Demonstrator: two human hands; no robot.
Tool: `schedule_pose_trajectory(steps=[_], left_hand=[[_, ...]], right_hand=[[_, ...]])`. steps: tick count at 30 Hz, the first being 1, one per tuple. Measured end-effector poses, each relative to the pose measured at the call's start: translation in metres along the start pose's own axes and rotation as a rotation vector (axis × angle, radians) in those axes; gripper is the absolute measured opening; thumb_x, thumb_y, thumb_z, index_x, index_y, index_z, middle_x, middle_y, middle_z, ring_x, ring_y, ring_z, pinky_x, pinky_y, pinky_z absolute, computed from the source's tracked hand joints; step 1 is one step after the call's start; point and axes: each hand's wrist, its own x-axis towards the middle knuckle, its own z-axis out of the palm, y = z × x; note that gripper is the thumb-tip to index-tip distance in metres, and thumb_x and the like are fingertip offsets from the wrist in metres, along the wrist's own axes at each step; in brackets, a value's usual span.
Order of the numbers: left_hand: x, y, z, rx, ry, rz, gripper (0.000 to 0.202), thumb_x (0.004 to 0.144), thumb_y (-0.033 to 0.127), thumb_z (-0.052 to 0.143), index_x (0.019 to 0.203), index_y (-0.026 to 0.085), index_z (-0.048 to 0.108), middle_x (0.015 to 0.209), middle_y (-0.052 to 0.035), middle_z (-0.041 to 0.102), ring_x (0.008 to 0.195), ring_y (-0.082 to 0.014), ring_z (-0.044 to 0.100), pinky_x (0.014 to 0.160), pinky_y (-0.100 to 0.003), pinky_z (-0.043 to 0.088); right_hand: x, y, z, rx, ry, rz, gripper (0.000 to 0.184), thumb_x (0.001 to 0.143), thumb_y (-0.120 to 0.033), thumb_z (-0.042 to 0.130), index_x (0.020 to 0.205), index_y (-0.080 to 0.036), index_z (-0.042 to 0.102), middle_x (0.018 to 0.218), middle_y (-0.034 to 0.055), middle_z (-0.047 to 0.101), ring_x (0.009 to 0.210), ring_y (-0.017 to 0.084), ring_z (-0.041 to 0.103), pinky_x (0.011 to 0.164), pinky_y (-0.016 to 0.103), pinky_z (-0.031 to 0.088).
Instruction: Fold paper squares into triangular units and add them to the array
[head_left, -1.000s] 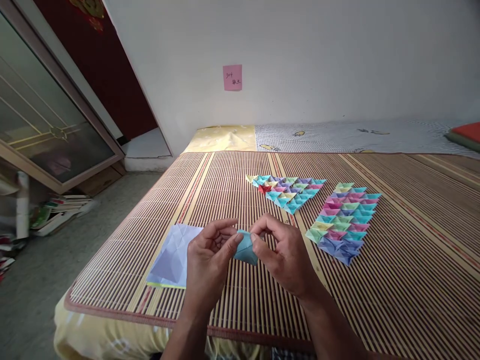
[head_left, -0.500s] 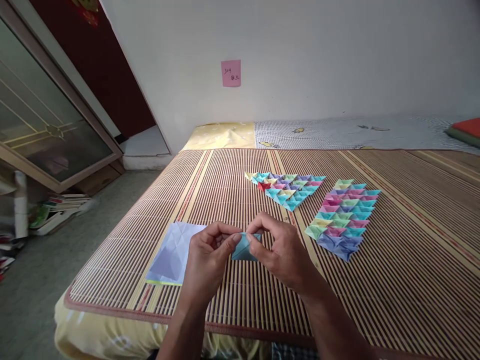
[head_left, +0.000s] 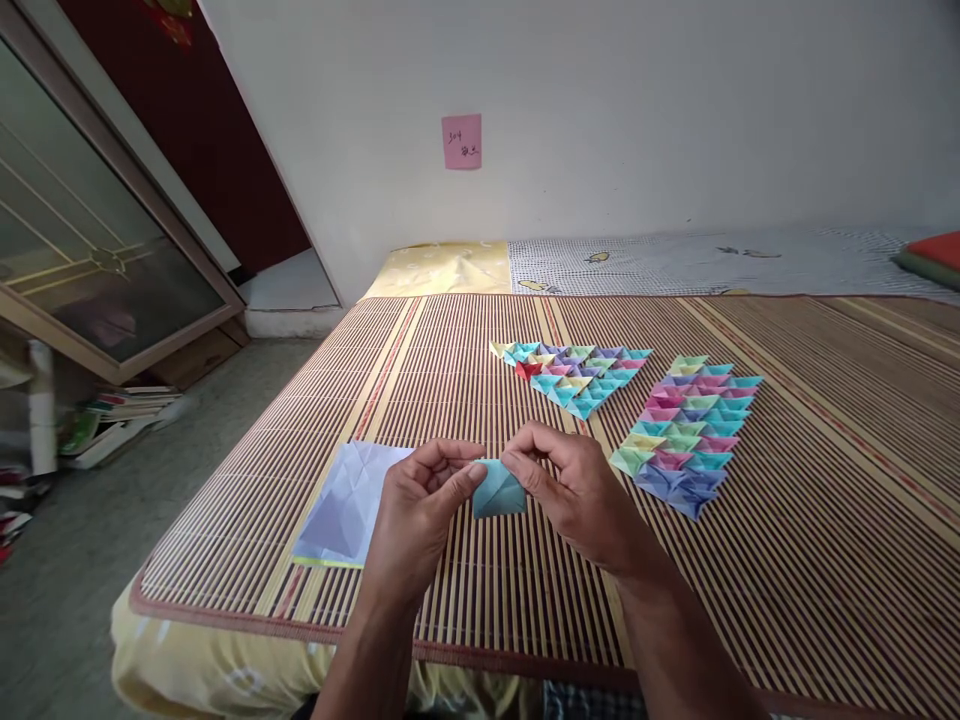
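Creases: prob mid-shaping of small teal paper [head_left: 499, 494]; best w/ light, even pinch, edges lined up, then firm thumb press along the fold, no crushing corners.
Thumbs: shd work at same rate both sides, else pc may skew or tear.
L hand [head_left: 427, 510]: thumb + finger pinched on paper's upper L corner; just R of lavender sheets [head_left: 337, 525], overlapping their R side in view.
R hand [head_left: 574, 495]: thumb + forefinger pinched at upper R corner; farther R of lavender sheets.
Paper vs grip: top edge spans btwn both pinches; lower part hangs free below fingertips, diag line across face. Back hidden.
Paper vs lavender sheets: to their R, L hand btwn. Looks lifted off mat [head_left: 480, 600], can't tell for sure.
Folded pcs: triangular group [head_left: 574, 378] + block [head_left: 686, 432], both beyond & R of lavender sheets.
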Motion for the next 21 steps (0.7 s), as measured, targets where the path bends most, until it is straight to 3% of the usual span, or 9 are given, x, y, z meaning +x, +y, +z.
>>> schedule_pose_trajectory(steps=[6,12,17,21], left_hand=[[-0.0001,0.0036,-0.0012,0.117,-0.035,0.0,0.025,0.077,0.038,0.089,0.075,0.015,0.078,0.068,-0.0018,0.071,0.063,-0.0121,0.06,0.061,-0.021,0.049],[-0.0029,-0.0001,0.0029,0.129,-0.037,0.028,0.024,0.083,0.038,0.083,0.075,0.016,0.076,0.069,-0.002,0.07,0.067,-0.0138,0.059,0.064,-0.024,0.047],[-0.0034,-0.003,0.0018,0.28,-0.097,0.046,0.021,0.088,0.032,0.078,0.075,0.017,0.076,0.07,-0.0024,0.07,0.069,-0.0146,0.06,0.067,-0.025,0.048],[-0.0037,-0.0037,0.0021,0.232,-0.077,0.062,0.021,0.089,0.033,0.078,0.075,0.017,0.075,0.069,-0.0012,0.069,0.068,-0.0143,0.061,0.066,-0.025,0.048]], right_hand=[[-0.0001,0.0,0.0042,-0.019,0.011,-0.011,0.022,0.102,-0.026,0.058,0.081,-0.02,0.061,0.07,-0.0034,0.056,0.063,0.012,0.052,0.058,0.025,0.039],[0.002,-0.0022,0.0047,0.068,0.02,0.022,0.028,0.1,-0.034,0.063,0.076,-0.019,0.062,0.068,-0.0031,0.057,0.062,0.012,0.053,0.058,0.025,0.041],[0.0005,0.002,0.0058,0.024,0.048,0.067,0.028,0.097,-0.034,0.066,0.073,-0.02,0.06,0.065,-0.0037,0.054,0.06,0.013,0.048,0.056,0.026,0.037],[0.001,0.0049,0.005,0.194,0.046,0.157,0.026,0.094,-0.036,0.07,0.075,-0.02,0.063,0.066,-0.0038,0.054,0.06,0.012,0.049,0.055,0.026,0.039]])
